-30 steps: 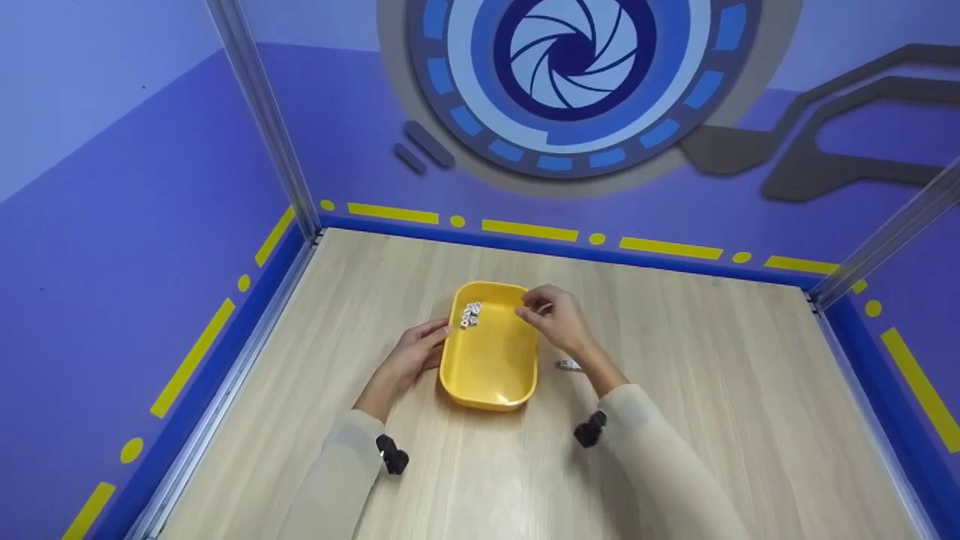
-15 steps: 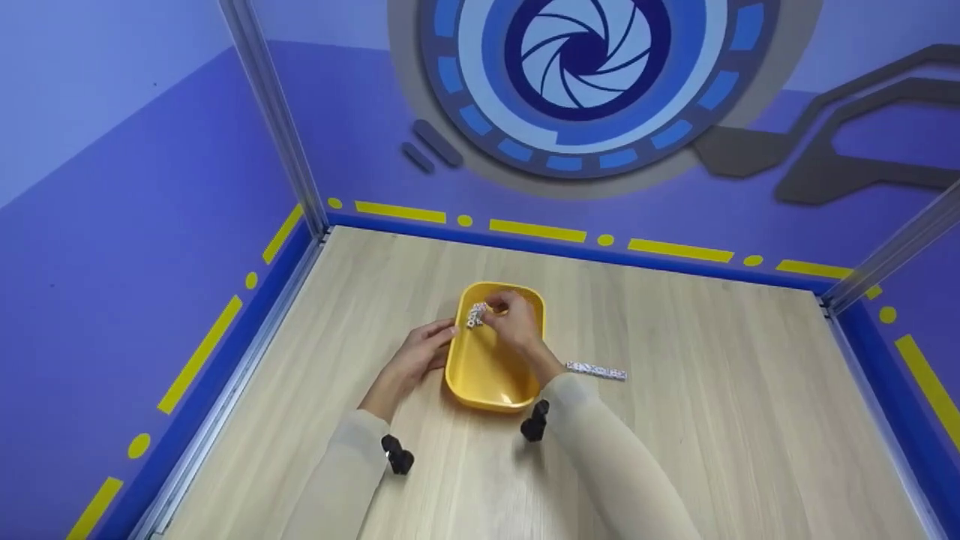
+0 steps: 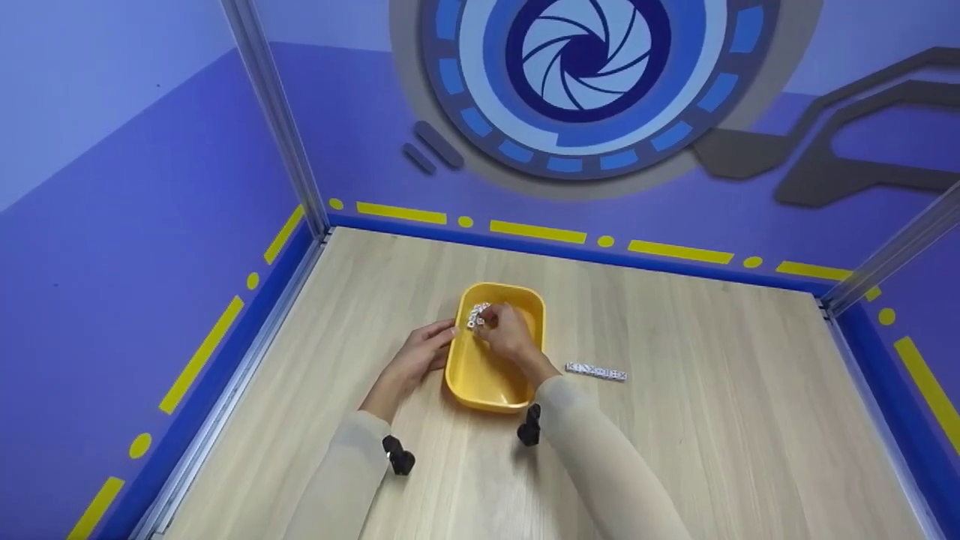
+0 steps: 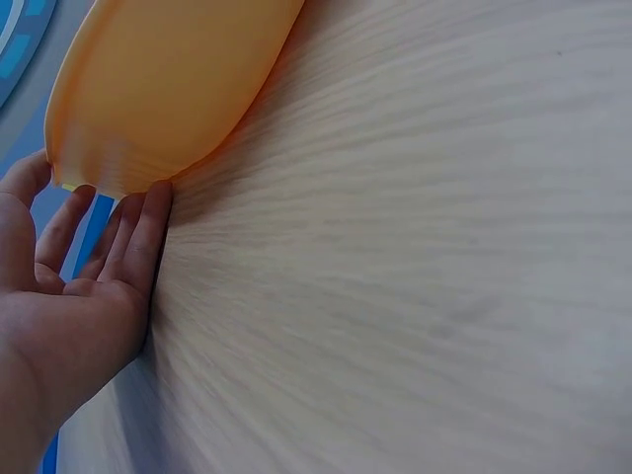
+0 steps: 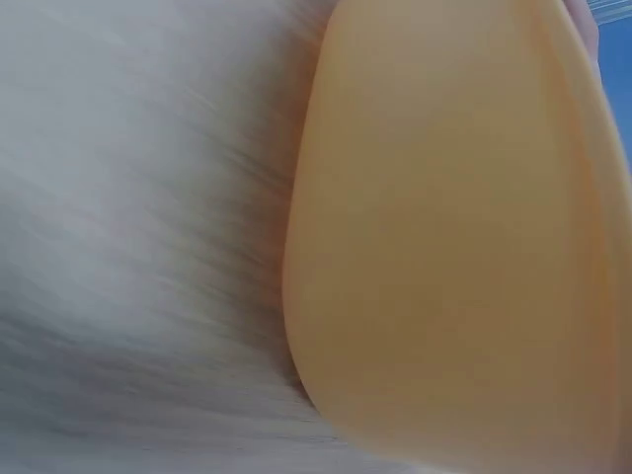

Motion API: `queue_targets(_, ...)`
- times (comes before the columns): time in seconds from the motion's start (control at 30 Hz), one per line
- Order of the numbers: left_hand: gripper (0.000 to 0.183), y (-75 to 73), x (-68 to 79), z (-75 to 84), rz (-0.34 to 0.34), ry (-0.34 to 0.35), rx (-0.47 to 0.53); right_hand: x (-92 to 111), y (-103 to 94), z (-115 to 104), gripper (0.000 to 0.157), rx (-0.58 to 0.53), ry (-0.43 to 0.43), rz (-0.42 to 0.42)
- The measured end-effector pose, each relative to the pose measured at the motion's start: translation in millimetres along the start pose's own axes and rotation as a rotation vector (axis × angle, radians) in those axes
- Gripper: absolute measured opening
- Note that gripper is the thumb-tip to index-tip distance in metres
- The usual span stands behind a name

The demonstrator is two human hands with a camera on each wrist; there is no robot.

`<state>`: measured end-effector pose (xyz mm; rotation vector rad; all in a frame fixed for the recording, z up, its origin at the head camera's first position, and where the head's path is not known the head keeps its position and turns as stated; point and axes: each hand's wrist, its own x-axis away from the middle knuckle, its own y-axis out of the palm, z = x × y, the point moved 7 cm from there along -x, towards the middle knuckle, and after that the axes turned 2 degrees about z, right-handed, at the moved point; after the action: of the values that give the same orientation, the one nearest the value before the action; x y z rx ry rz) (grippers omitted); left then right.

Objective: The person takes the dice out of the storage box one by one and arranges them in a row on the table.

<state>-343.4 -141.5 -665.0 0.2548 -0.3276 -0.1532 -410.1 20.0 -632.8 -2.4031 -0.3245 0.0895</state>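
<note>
In the head view, several small white dice lie bunched by the left wall inside a yellow tray. My right hand reaches into the tray with bent fingers, its thumb and fingertips right at these dice. Whether it pinches one is too small to tell, and the right wrist view does not show the fingertips. My left hand touches the tray's left side. In the left wrist view the left fingers extend along the tray's outer wall, with the thumb at the rim.
A straight row of white dice lies on the wooden tabletop, to the right of the tray. Blue-purple panels with metal corner posts enclose the table at the back and sides.
My right hand has moved left from above the tray's right rim down to the dice inside, uncovering the row on the table. The left hand stays at the tray's side.
</note>
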Motion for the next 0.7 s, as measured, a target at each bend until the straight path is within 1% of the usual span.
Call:
queue_targets(0.13,0.056,0.9,-0.4,0.9,-0.004,0.0,-0.013,-0.4,-0.1,1.3,0.024,0.029,0.008,-0.01)
queue_targets(0.23,0.055,0.1,-0.2,0.1,-0.005,0.001,-0.015,-1.0,0.5,0.5,0.022,0.06,-0.022,-0.007)
queue_targets(0.3,0.055,0.0,0.2,-1.6,-0.008,0.003,-0.017,-0.3,2.1,1.7,0.022,0.073,-0.026,-0.014)
queue_targets(0.4,0.054,-2.8,2.1,-4.0,-0.003,-0.007,-0.014,0.2,6.9,2.1,0.022,0.084,-0.018,-0.039)
queue_targets(0.47,0.055,-3.7,2.9,-4.6,0.008,-0.01,-0.027,0.8,9.3,3.9,0.021,0.078,0.007,-0.055)
queue_targets(0.53,0.055,-3.2,2.6,-4.8,0.009,-0.015,-0.034,0.6,9.0,4.6,0.019,0.08,0.014,-0.053)
queue_targets(0.7,0.056,-0.6,0.5,0.3,0.007,-0.006,-0.043,-1.4,4.2,1.2,0.012,0.098,-0.003,-0.025)
